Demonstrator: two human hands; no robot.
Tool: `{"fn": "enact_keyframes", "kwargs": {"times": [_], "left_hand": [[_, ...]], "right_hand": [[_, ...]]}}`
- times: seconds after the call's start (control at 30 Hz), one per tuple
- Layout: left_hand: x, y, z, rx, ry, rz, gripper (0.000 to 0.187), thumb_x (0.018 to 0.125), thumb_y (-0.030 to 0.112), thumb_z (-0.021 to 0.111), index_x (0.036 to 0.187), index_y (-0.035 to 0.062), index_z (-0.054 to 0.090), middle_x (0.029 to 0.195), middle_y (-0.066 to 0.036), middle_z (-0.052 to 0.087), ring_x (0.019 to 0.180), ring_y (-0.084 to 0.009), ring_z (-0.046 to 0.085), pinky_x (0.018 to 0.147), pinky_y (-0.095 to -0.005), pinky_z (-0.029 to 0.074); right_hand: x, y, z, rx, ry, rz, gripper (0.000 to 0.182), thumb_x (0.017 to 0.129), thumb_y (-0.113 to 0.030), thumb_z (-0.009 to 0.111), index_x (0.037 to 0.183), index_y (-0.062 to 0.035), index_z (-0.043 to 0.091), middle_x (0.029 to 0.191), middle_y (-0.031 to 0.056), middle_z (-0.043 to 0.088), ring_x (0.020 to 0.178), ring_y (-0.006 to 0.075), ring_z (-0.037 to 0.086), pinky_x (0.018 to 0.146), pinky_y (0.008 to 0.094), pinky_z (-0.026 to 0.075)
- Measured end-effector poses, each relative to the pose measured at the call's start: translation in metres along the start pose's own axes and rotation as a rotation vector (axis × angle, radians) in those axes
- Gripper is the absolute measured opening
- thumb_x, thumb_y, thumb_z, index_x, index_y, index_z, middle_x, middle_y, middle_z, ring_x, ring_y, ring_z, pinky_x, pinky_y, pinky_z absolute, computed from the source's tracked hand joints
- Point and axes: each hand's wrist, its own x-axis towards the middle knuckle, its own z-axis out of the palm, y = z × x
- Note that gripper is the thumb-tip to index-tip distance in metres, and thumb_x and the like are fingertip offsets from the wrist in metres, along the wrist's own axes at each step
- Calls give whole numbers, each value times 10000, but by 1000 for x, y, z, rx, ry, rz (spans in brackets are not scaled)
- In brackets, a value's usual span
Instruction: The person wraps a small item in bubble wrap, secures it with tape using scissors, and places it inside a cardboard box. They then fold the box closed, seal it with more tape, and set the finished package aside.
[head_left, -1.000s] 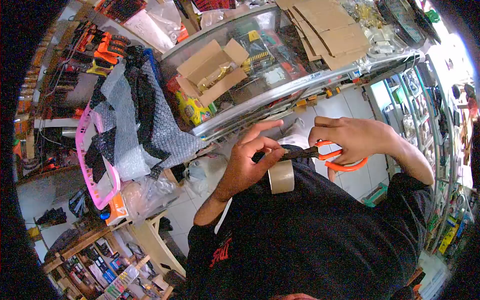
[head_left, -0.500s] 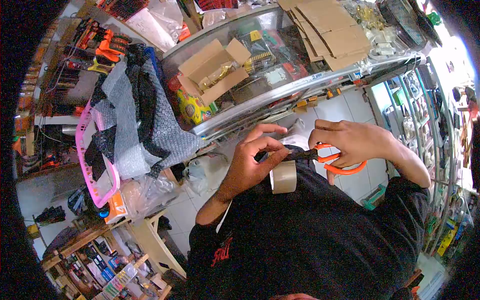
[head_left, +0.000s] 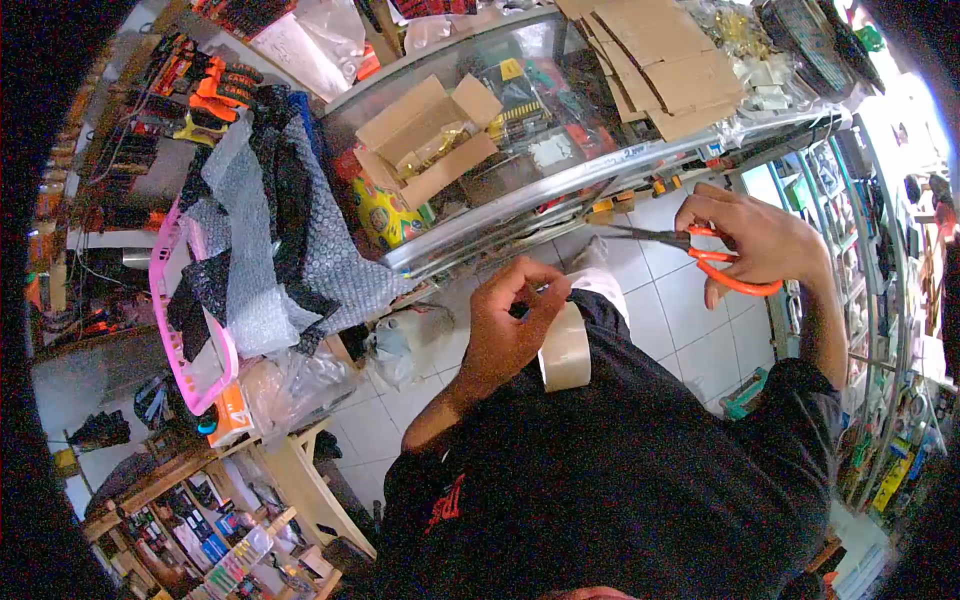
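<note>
My right hand [head_left: 750, 240] grips scissors [head_left: 690, 245] by their orange handles, with the dark blades pointing left and slightly apart. In front of my body my left hand [head_left: 515, 315] is closed, thumb and forefinger pinched together. A roll of brown packing tape [head_left: 566, 355] sits right against that hand, seemingly held by its lower fingers, which are hidden. Whatever is between the pinched fingertips is too small to make out. A gap separates the scissors from my left hand.
A glass display counter [head_left: 540, 200] stands ahead, with an open cardboard box [head_left: 430, 140] and flattened cardboard [head_left: 665, 65] on top. Bubble wrap [head_left: 335, 220] and a pink basket [head_left: 165, 290] lie to the left. Stocked shelving [head_left: 840, 220] rises at right above the tiled floor [head_left: 690, 310].
The scissors have moved up and right with my right hand, away from my left hand. My left fingers have curled in, and the tape roll has shifted only slightly.
</note>
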Motion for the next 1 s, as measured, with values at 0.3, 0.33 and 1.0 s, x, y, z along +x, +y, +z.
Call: {"fn": "enact_keyframes", "kwargs": {"times": [0.3,0.33,1.0], "left_hand": [[7,-25,2,-322,-252,29,936,814,295,839,1542,96,286,1411,-149,478,1140,-203,581,951,-355,498],[6,-27,3,-382,-295,-11,1008,787,301,860,1560,107,244,1436,-157,445,1176,-220,558,975,-374,485],[-3,-89,26,-774,-261,9,1266,622,358,966,1583,191,160,1513,-182,378,1222,-274,527,1051,-445,432]], "right_hand": [[66,64,51,-38,400,197,606,793,-458,811,1150,-33,570,1110,177,588,1011,395,623,859,460,497],[79,69,57,-39,449,196,584,812,-444,796,1165,-34,574,1116,183,589,1016,398,625,857,464,500],[181,68,83,-188,768,96,418,839,-171,735,1230,-64,634,1162,211,604,1111,383,612,931,476,541]]}}
